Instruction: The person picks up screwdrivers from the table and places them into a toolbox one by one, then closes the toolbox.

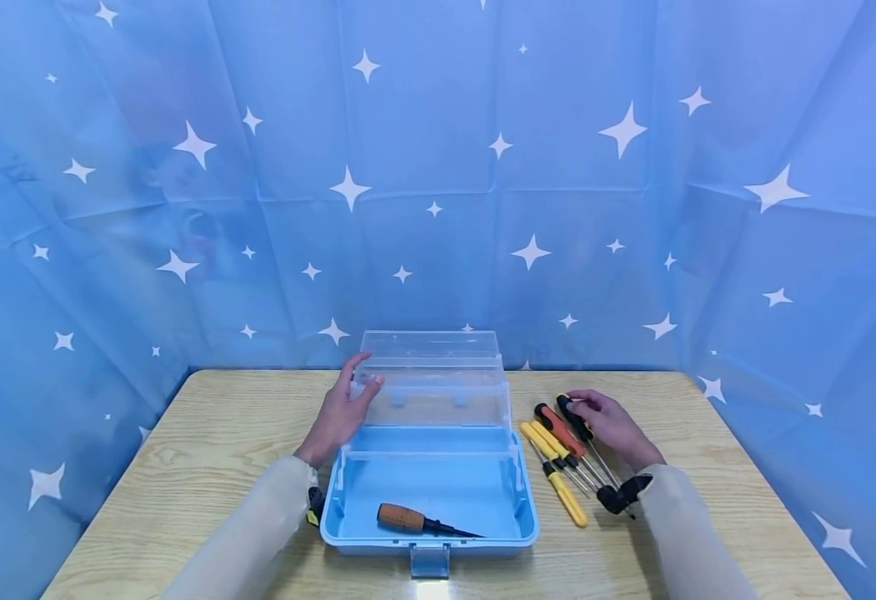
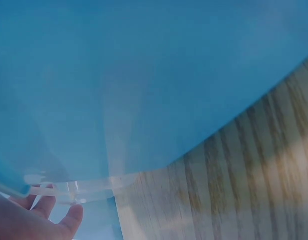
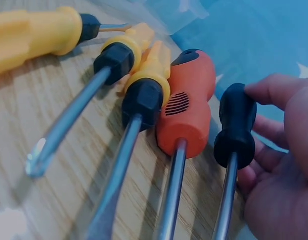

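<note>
From the blue toolbox (image 1: 438, 492), the clear lid (image 1: 433, 404) at 12 o'clock is pinched by the left hand (image 1: 338, 418). At 2 o'clock, by the right hand (image 1: 616, 427), the black-handled screwdriver (image 3: 235, 120) is pinched near its butt; a light, rigid, fairly non-slip tool is expected, best gripped mid-handle.

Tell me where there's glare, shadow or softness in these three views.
Head view: a bright glare spot on the table just in front of the box's latch; left wrist view: the box's blue side fills much of the frame, soft and nearly without detail; right wrist view: the screwdrivers cast soft shadows on the wood, with a pale glare patch at lower left.
</note>
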A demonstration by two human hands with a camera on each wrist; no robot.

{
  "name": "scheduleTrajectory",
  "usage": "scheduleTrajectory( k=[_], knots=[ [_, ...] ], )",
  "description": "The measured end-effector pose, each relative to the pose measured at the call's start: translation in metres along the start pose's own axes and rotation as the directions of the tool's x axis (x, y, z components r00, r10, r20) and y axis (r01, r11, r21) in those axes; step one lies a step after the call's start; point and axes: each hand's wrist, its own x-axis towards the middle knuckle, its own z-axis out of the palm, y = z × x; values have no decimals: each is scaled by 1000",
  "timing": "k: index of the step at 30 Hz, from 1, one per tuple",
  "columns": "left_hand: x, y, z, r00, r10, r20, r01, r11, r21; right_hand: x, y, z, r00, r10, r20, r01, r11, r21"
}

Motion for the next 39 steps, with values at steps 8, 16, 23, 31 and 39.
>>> scheduleTrajectory(
  k=[8, 16, 23, 31, 39],
  knots=[
    [0, 0, 0, 1000, 12, 0, -12, 1000, -3, -3, 1, -4, 1000, 12, 10, -13, 998, 61],
    [0, 0, -1, 1000, 14, 0, -14, 1000, -4, -4, 2, -7, 1000, 19, 13, -20, 996, 90],
    [1, -1, 0, 1000, 15, 1, -15, 1000, -8, -5, 8, -12, 999, -32, 22, 25, 965, 261],
    [-1, 0, -1, 1000, 13, -6, -13, 1000, -1, -4, 9, -9, 1000, -5, -2, 6, 953, 304],
    [0, -2, 0, 1000, 26, -5, -26, 1000, -11, -4, 9, -10, 1000, 27, -13, -22, 958, 285]
  ],
)
